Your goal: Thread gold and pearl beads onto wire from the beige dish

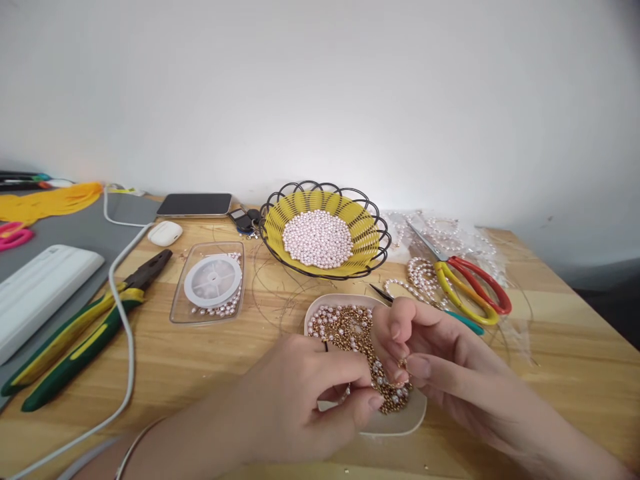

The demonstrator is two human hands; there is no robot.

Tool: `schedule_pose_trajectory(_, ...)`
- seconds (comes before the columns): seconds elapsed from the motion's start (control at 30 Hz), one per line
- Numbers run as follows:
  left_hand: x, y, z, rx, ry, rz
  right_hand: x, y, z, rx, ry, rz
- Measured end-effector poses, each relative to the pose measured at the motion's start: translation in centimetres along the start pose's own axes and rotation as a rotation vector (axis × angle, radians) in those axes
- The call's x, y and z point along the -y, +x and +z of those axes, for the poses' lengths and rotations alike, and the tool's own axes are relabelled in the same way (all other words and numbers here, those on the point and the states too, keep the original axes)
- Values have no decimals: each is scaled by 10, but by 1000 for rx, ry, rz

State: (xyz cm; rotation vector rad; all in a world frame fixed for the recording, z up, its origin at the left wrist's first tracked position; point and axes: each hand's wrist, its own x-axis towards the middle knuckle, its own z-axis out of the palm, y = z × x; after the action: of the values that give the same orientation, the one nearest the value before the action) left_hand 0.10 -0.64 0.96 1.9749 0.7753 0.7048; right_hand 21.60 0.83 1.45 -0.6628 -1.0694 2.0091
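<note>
The left hand [300,393] and the right hand [430,363] meet over a dish [400,420] of gold and pearl beads [350,327]. Both have fingers pinched together; what they pinch is too small to tell. Behind the dish stands a basket [325,233] of pearls. Scissors [465,280] lie at the right, a thread spool [213,280] in a clear box and pliers [75,333] at the left. No writing can be read.

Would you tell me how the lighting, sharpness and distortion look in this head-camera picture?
Head view: soft, even light with faint shadows; a bright patch washes out the wall above the wire basket; wide-angle bending curves the table edge; the left hand and right hand look slightly soft.
</note>
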Motion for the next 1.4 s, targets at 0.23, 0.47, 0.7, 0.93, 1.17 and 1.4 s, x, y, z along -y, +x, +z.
schedule_pose_trajectory(0.23, 0, 0, 1, -10, -2, 16, -1, 0, 0, -9, -9, 5)
schedule_pose_trajectory(0.47, 0, 0, 0, -14, -9, 10, 0, -1, -1, -5, -25, -7)
schedule_pose_trajectory(0.7, 0, 0, 1, -5, 0, 16, 0, 1, -1, -12, -44, -14)
schedule_pose_trajectory(0.93, -1, 0, 1, -20, -22, -6, 1, -2, 0, -13, -42, -18)
schedule_pose_trajectory(1.17, -2, 0, 0, -7, -16, -28, 1, 0, 2, -8, -65, -46)
schedule_pose_trajectory(1.4, 1, 1, 1, -5, 1, -19, 0, -2, 0, -43, -90, -26)
